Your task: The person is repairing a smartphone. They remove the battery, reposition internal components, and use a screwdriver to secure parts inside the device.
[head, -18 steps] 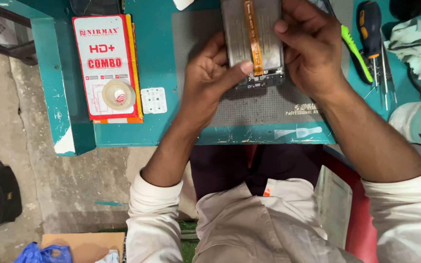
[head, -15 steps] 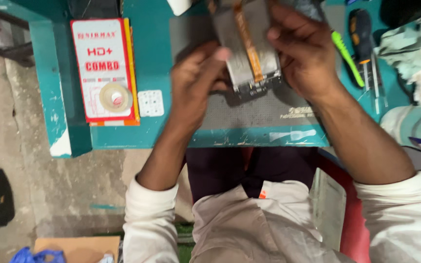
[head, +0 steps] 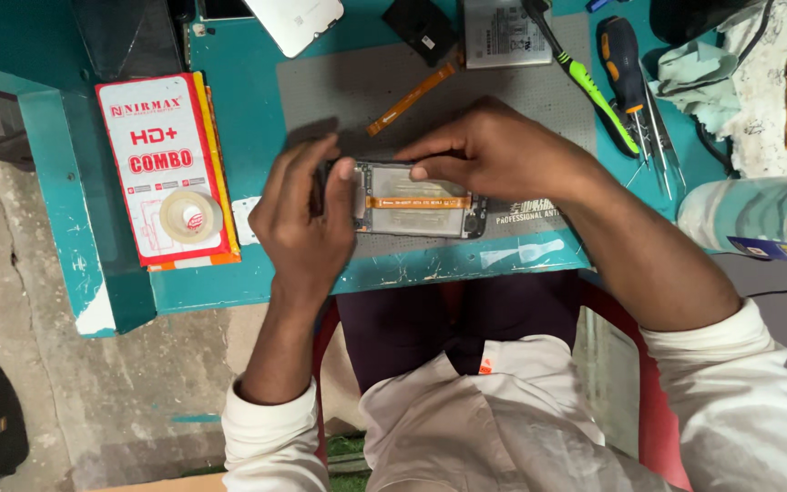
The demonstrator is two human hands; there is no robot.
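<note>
An opened phone body with an orange flex strip across it lies sideways on the grey work mat. My left hand grips its left end, thumb on its top face. My right hand reaches over from the right, fingers pressing on the phone's upper edge. A loose orange flex cable rests on the mat just above both hands.
A red and white box with a tape roll on it lies at the left. A battery, green-handled tool, black screwdriver, tweezers, white phone cover, cloth and plastic bottle surround the mat.
The phone body has been turned from upright to lying sideways and brought lower on the mat. Both hands moved with it and still hold it.
</note>
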